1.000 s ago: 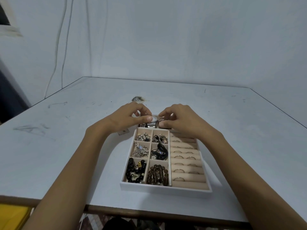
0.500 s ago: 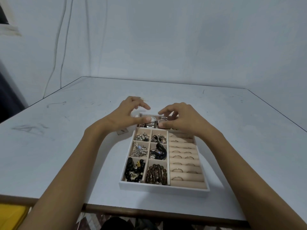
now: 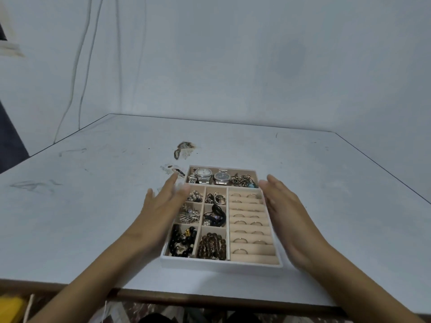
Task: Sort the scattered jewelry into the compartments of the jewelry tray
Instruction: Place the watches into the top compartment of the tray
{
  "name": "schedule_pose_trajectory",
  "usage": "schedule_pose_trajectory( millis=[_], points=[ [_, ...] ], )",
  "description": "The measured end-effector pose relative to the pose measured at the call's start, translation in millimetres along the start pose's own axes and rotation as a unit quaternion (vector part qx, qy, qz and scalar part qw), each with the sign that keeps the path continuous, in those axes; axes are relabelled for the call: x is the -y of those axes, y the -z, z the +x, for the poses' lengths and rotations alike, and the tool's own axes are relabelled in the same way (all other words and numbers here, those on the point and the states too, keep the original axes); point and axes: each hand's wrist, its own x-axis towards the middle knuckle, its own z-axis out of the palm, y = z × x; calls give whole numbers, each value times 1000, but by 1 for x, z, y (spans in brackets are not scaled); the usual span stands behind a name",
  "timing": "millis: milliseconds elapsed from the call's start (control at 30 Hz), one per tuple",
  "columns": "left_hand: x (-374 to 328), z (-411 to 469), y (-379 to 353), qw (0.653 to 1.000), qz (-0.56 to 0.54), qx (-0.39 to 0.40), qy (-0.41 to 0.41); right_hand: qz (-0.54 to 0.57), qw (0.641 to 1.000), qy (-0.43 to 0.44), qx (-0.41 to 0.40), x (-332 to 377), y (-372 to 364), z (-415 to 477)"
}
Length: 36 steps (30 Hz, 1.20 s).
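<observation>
Jewelry tray [image 3: 219, 263] near the front edge of the table [image 3: 93, 206], compartments filled. Left hand [image 3: 161, 213] and right hand [image 3: 286, 213] flank the tray's sides, fingers extended, loosely together, holding nothing. Two watches [image 3: 211, 176] occupy the tray's far compartment.

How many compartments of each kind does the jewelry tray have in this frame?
Long compartment at the far end, holding the watches: 1
Small square compartments: 6
Ring-roll section: 1
Total: 8
</observation>
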Motion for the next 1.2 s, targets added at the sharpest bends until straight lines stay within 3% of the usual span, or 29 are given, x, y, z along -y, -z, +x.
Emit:
schedule_pose_trajectory(
  millis=[133,367,600,700,833,1033,1200],
  points=[
    [-10,-5,-16,998,49,5,-29,-49,999,22,-11,-4,-17,-7],
    [-11,13,-18,994,-107,-21,-29,-40,999,33,-11,4,-17,-8],
    [-35,93,-12,994,-82,-75,-25,-54,997,49,5,39,-12,29],
    [-59,93,-10,992,-84,-31,-91,-45,998,37,5,59,-12,60],
    [-81,111,-5,990,-89,-3,-113,-20,1000,15,-11,77,-13,104],
    [-80,162,-10,992,-92,12,-83,-36,998,48,-10,79,-5,157],
    [-55,192,-19,996,-53,26,-68,-36,999,24,-12,61,-5,181]
  ],
)
